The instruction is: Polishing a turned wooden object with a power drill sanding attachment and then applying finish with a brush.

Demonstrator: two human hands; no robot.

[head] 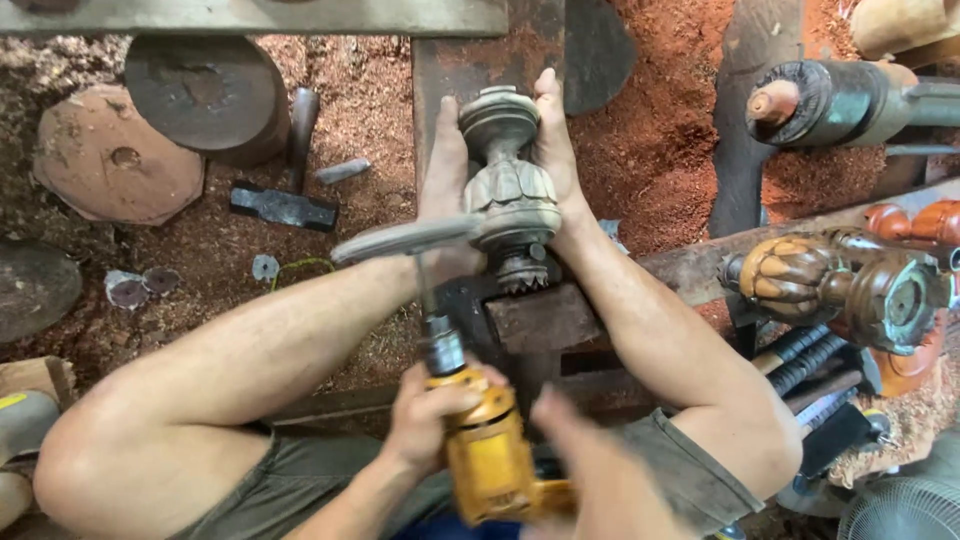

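Carved wooden post [510, 190] above drill [485, 450]: hard, heavy, carving chippable; feet [445, 170] clamp its sides. Left hand [425, 415] wraps drill. Right hand [600, 480] blurred, grip unclear.

We are in a woodturning workshop: reddish sawdust [650, 130] covers the ground, rough wooden discs [115, 155] lie about, carved turned legs [830, 275] rest on a bench, and a hammer [285, 200] lies nearby.
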